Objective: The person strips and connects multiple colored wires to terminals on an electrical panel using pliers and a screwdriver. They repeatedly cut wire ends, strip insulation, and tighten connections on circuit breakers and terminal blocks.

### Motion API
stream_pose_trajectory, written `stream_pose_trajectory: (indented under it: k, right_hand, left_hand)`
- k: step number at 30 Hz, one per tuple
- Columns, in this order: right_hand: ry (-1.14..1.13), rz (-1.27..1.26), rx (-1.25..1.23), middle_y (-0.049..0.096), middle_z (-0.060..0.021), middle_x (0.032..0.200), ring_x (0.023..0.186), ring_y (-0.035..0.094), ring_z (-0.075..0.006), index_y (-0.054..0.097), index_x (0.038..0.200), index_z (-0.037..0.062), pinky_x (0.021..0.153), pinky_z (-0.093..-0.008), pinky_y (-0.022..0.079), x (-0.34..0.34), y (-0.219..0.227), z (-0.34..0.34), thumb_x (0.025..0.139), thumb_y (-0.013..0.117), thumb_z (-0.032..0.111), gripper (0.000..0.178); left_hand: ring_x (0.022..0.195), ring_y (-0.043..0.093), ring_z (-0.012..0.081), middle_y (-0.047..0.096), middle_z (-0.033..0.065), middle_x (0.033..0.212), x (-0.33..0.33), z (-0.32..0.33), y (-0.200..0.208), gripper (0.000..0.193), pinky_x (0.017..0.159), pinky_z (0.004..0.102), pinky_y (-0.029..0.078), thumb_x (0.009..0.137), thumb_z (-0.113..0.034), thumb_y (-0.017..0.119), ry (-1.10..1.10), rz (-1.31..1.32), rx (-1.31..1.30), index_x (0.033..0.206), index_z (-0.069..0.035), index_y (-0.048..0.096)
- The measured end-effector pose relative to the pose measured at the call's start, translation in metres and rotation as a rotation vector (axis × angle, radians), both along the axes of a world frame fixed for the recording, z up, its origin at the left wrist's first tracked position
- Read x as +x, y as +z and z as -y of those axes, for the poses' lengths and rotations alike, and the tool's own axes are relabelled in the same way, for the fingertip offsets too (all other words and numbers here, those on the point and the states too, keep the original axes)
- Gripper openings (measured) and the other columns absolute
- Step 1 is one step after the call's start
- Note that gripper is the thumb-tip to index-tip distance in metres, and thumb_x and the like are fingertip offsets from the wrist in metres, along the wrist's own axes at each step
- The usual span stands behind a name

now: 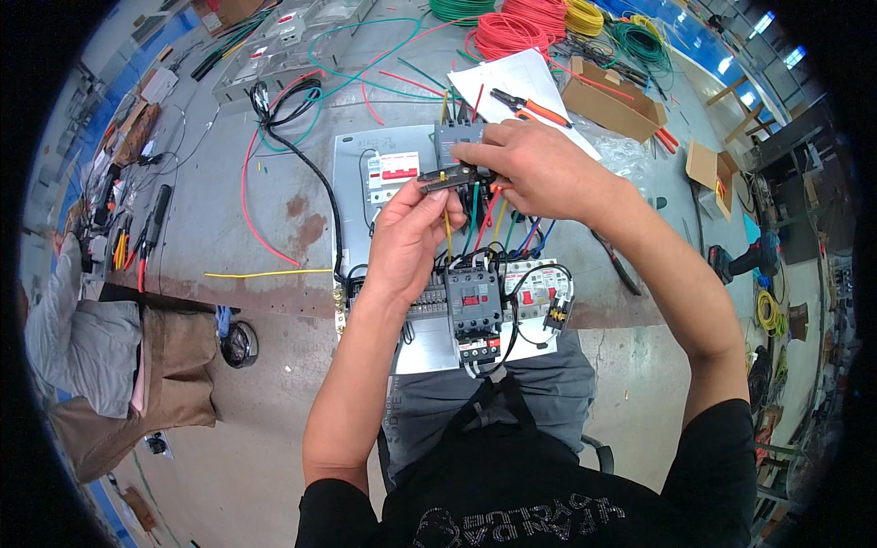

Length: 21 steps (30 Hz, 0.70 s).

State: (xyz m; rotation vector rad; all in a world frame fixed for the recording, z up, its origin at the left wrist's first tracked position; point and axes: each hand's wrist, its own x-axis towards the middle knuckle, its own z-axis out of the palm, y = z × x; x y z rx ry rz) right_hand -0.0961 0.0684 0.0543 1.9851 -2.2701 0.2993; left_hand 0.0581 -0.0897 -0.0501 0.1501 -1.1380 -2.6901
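Watching the head feed here: my left hand (406, 239) has its fingers closed around the handles of a small black-and-yellow wire stripper (449, 176), jaws pointing toward the right hand. My right hand (534, 169) comes in from above and across, fingers pinched shut on something at the stripper's tip, I think the end of a thin yellow insulated wire (448, 228) that drops down between both hands. Can't quite see the pinch itself, knuckles cover it.

That wire looks light and floppy, bends wherever you push it, and the insulation is probably a bit slick, so I'd hold it close to the end or it'll just flex away. The stripper is stiff and small; handles are the obvious place to hold it.

Both wrists are cocked inward, forearms rising from the lower edge, hands meeting over the grey metal mounting plate (352, 173). Just below the fingers sits a black contactor block with a red button (473, 306); right behind them a grey module (457, 139) with wires stuck in the top. Orange-handled pliers (530, 108) lie on white paper further back on the bench (210, 210).
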Motion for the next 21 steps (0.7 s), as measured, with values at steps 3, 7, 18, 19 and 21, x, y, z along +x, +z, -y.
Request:
stream_pose_trajectory:
  k: [3, 7, 18, 19, 21]
  right_hand:
    - [-0.010, 0.000, 0.010, 0.069, -0.0146, 0.099, 0.100, 0.070, -0.0370, 0.069, 0.129, 0.0100, 0.083, -0.0494, 0.056, 0.0002, 0.0003, -0.0011, 0.079, 0.077, 0.007, 0.051]
    - [-0.008, 0.005, 0.003, 0.069, -0.0145, 0.098, 0.099, 0.071, -0.0371, 0.069, 0.129, 0.0100, 0.082, -0.0492, 0.056, 0.0005, 0.0000, -0.0001, 0.079, 0.078, 0.006, 0.051]
    - [-0.019, -0.001, -0.003, 0.068, -0.0140, 0.095, 0.096, 0.070, -0.0370, 0.071, 0.127, 0.0111, 0.079, -0.0499, 0.055, 0.0000, -0.0023, 0.0002, 0.078, 0.078, 0.006, 0.050]
    - [-0.019, 0.000, -0.006, 0.068, -0.0139, 0.095, 0.096, 0.070, -0.0369, 0.071, 0.127, 0.0112, 0.079, -0.0499, 0.055, -0.0002, -0.0027, 0.0000, 0.078, 0.078, 0.006, 0.050]
    - [-0.014, 0.004, -0.013, 0.068, -0.0138, 0.095, 0.096, 0.070, -0.0367, 0.071, 0.127, 0.0113, 0.078, -0.0497, 0.056, 0.0000, -0.0031, 0.0010, 0.078, 0.078, 0.006, 0.050]
  left_hand:
    - [0.093, 0.064, 0.0133, 0.069, 0.0017, 0.099, -0.0007, -0.0013, -0.0008, 0.014, 0.090, 0.0319, 0.052, 0.108, -0.018, 0.064, 0.004, 0.008, 0.004, 0.118, -0.008, 0.069]
    - [0.094, 0.063, 0.0156, 0.069, 0.0039, 0.101, -0.0004, 0.0003, -0.0020, 0.016, 0.091, 0.0354, 0.052, 0.109, -0.017, 0.063, 0.003, 0.009, -0.004, 0.120, -0.007, 0.068]
    - [0.093, 0.064, 0.0157, 0.068, 0.0034, 0.098, -0.0013, -0.0009, -0.0018, 0.015, 0.090, 0.0349, 0.052, 0.109, -0.017, 0.062, 0.002, 0.007, 0.013, 0.118, -0.007, 0.068]
    - [0.093, 0.063, 0.0157, 0.068, 0.0035, 0.098, -0.0016, -0.0010, -0.0024, 0.015, 0.090, 0.0348, 0.052, 0.108, -0.017, 0.062, 0.002, 0.007, 0.012, 0.118, -0.007, 0.068]
    - [0.093, 0.063, 0.0156, 0.068, 0.0036, 0.098, -0.0008, -0.0004, -0.0024, 0.015, 0.090, 0.0347, 0.052, 0.108, -0.017, 0.063, 0.007, 0.010, 0.010, 0.118, -0.007, 0.068]
